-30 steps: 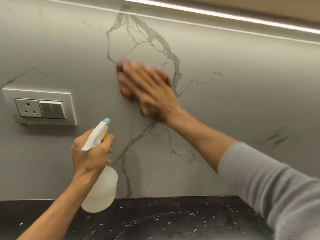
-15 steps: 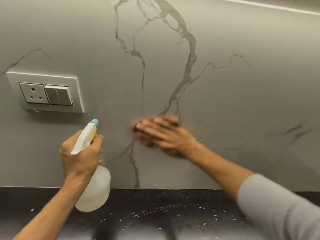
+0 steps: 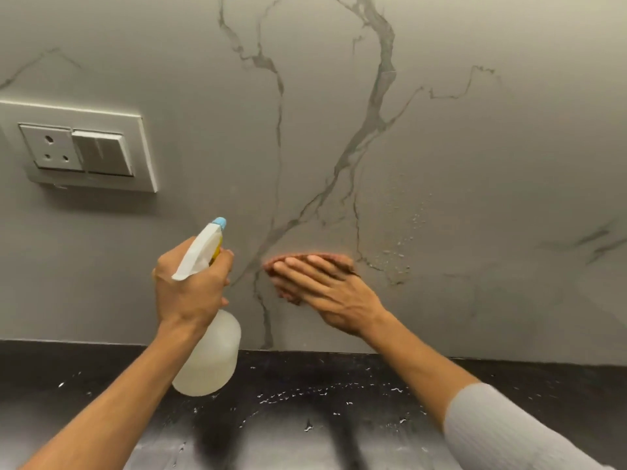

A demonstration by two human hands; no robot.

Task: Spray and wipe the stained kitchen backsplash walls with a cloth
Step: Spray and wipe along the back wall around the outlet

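The grey marble-veined backsplash wall (image 3: 475,164) fills the view. My right hand (image 3: 325,290) lies flat against it low down, pressing a reddish-brown cloth (image 3: 334,257) whose edge shows above and left of my fingers; most of the cloth is hidden under the palm. Spray droplets (image 3: 400,245) cling to the wall just right of the cloth. My left hand (image 3: 190,286) grips the neck of a translucent white spray bottle (image 3: 212,361) with a white trigger head and a blue nozzle tip (image 3: 220,222), pointed at the wall, left of the cloth.
A white socket and switch plate (image 3: 84,150) is fixed to the wall at the left. Below the wall runs a black countertop (image 3: 339,401) speckled with white droplets and wet streaks.
My right hand has swept the cloth down the wall, from the upper veins to just above the countertop. The left hand with the bottle has kept its place; the view has tilted downward.
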